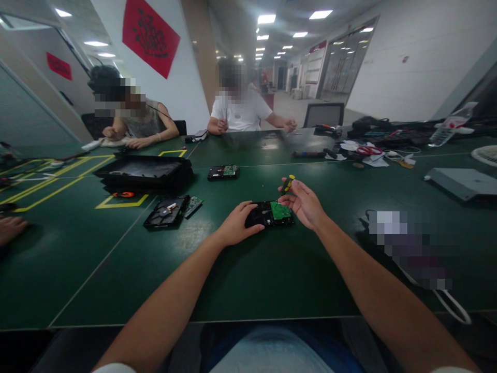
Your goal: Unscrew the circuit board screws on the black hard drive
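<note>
A black hard drive with a green circuit board lies flat on the green table. My left hand grips the drive's left end, thumb along the near edge and fingers at the far edge. Above the right part of the board, my right hand is closed around a small screwdriver with a green and yellow handle. Its tip points down at the board; whether it touches a screw is too small to tell.
Black stacked trays, an open drive case, a loose circuit board and another drive are left and beyond. A grey box, bottle and blurred pouch lie right. Two people sit opposite; another person's hand is far left.
</note>
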Motion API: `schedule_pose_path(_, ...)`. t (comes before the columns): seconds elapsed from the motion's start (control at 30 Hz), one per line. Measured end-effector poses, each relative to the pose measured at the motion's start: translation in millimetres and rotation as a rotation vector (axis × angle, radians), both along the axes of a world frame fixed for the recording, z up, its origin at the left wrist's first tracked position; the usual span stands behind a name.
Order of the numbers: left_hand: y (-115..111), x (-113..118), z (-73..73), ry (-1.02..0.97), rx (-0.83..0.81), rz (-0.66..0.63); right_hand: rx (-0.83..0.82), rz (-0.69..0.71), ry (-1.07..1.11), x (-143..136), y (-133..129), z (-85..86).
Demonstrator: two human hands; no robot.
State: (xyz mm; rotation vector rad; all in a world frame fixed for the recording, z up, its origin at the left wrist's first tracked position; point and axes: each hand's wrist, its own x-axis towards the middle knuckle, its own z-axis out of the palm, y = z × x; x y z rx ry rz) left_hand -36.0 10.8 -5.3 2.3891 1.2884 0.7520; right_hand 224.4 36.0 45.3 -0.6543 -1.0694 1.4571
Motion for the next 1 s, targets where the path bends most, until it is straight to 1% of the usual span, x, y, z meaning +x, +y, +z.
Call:
schedule_pose_path(0.2,-0.1,0.5,1.2,0.000,-0.009,-0.005,0.004,-0.013,-0.047,0.1,-1.9,1.1)
schedule_pose_path(0.47,-0.9,0.6,1.4,-0.005,-0.006,-0.004,-0.025,0.010,-0.019,1.0,-0.7,1.6)
schedule_pose_path(0.8,-0.9,0.5,2.4,0.003,-0.024,-0.001,-0.010,-0.032,-0.042,-1.9,-1.4,1.9)
schedule_pose_path(1.0,-1.0,0.2,1.4,0.002,-0.017,0.004,-0.015,-0.029,-0.033,-2.1,-1.5,0.9)
